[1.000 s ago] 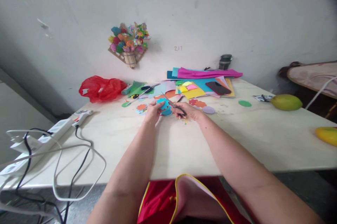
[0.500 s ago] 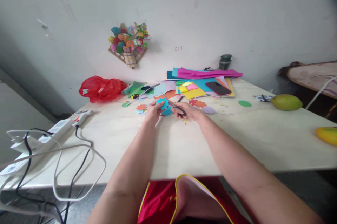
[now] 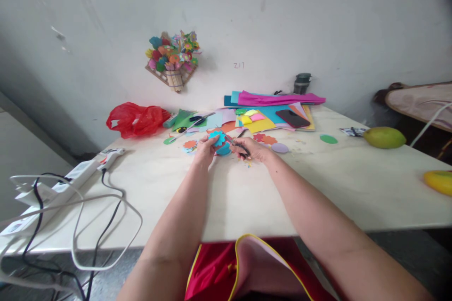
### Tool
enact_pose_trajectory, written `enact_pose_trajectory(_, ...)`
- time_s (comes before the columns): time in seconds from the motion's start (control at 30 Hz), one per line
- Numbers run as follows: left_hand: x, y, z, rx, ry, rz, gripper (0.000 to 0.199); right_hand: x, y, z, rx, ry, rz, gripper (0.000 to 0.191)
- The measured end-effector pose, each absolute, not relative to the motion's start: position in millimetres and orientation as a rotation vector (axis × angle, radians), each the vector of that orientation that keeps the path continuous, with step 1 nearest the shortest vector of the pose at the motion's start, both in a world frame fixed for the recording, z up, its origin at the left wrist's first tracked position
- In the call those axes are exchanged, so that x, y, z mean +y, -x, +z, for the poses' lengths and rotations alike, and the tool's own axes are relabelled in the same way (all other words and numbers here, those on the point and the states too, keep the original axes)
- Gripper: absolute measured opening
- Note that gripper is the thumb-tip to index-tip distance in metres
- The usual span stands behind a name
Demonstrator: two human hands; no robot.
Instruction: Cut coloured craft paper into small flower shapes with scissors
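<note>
Grasping — blue flower in left hand, scissors beside it in right hand

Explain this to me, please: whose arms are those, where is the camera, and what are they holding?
There's no robot here, just a person with two bare hands. Every picture comes from one camera worn on that person's head, looking forward and down, so you see their own arms reaching out.

The left hand holds a blue piece with a wavy edge. The right hand holds scissors beside it.

On the table lie a red plastic bag, a dark phone, a green fruit and a white power strip. Colourful flowers decorate the wall behind.
</note>
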State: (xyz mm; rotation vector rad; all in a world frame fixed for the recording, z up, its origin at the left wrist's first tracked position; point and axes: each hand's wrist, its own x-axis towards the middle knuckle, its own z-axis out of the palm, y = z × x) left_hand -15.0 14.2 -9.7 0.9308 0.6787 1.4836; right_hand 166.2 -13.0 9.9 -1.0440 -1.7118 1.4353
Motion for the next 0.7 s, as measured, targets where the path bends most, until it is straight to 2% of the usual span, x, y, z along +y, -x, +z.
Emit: enact_pose_trajectory(0.7,11.0,11.6,-7.8,0.687,-0.923,1.486,0.032,-13.4,-167.8,9.1,-1.717,0.971,1.422,0.029)
